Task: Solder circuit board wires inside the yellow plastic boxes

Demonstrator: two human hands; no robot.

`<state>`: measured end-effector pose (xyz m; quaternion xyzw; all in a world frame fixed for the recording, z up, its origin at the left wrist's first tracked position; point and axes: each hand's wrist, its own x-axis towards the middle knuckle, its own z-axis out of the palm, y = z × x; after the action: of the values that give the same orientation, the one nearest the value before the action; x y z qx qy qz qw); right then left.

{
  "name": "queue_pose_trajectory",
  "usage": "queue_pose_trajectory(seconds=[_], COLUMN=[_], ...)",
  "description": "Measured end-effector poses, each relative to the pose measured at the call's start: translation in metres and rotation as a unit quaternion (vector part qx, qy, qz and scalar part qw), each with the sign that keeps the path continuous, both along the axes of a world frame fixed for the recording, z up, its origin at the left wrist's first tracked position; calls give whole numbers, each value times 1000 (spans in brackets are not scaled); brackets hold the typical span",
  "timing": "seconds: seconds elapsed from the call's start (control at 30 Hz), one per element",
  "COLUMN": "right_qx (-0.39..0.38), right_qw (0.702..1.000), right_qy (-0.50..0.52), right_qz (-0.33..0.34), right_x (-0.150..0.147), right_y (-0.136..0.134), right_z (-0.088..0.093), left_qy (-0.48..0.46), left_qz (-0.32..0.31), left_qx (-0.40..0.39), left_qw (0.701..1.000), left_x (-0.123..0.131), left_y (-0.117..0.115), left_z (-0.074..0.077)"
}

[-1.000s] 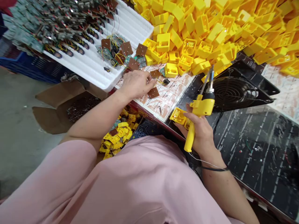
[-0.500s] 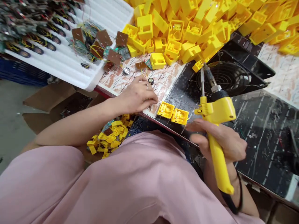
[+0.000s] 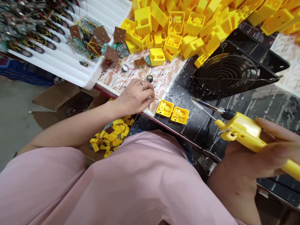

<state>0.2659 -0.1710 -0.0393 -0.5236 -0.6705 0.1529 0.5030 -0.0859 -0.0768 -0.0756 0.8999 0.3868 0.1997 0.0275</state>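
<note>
Left hand (image 3: 134, 97): fingers curled, half closed, fingertips at the edge of the patterned paper sheet (image 3: 166, 75); whether a thin wire is held between them cannot be told.
Right hand (image 3: 264, 150): closed around the handle of a yellow soldering iron (image 3: 243, 132), at 3 o'clock from the left hand.
Iron tip: aimed toward 9 o'clock, over the black bench mat (image 3: 201, 134).
Nearest parts: a round black component (image 3: 149, 78) is placed at 1 o'clock from the left hand; two open yellow plastic housings (image 3: 172, 111) lie side by side at 3 o'clock, just past the paper.
Open room: a bare stretch of mat is left between those housings and the wire-guarded fan (image 3: 225, 75).
Edge: the counter (image 3: 103, 90) ends just below the housings, close to the person's pink top (image 3: 47, 187).
Containers: a white foam tray (image 3: 89, 82) at 10 o'clock is filled with wired circuit boards (image 3: 30, 40); a cardboard box (image 3: 53, 97) on the floor at 9 o'clock is holding small dark parts (image 3: 79, 104).
Heap: a mass of yellow plastic housings (image 3: 182, 28) is piled at 12 o'clock.
</note>
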Motion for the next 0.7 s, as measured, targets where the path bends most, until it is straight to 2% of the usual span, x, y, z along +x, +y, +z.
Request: queue_pose_trajectory(seconds=[0.1,0.23,0.3,0.47,0.53,0.63,0.7], right_qx=[18,172,210,135,136,135,107], right_qw=[999,973,960,982,985,989,994], right_qy=[35,110,132,85,65,56,29], right_qz=[-13,-107,-133,-99,-85,-33,-5], right_x=[-19,-35,-37,-30,-27,-27,-26], right_y=[7,19,22,20,17,11,5], right_z=[-9,-22,-25,-20,-16,-15,-16], left_qy=[36,58,49,-63,-88,-89,-73], left_qz=[34,55,69,75,73,73,72], left_qx=[-21,-88,-106,-186,-207,-197,-178], left_qw=[999,993,991,978,972,974,979], left_x=[6,9,8,10,15,24,29], left_y=[2,7,7,-1,-7,-12,-12], left_z=[3,7,9,20,24,26,26])
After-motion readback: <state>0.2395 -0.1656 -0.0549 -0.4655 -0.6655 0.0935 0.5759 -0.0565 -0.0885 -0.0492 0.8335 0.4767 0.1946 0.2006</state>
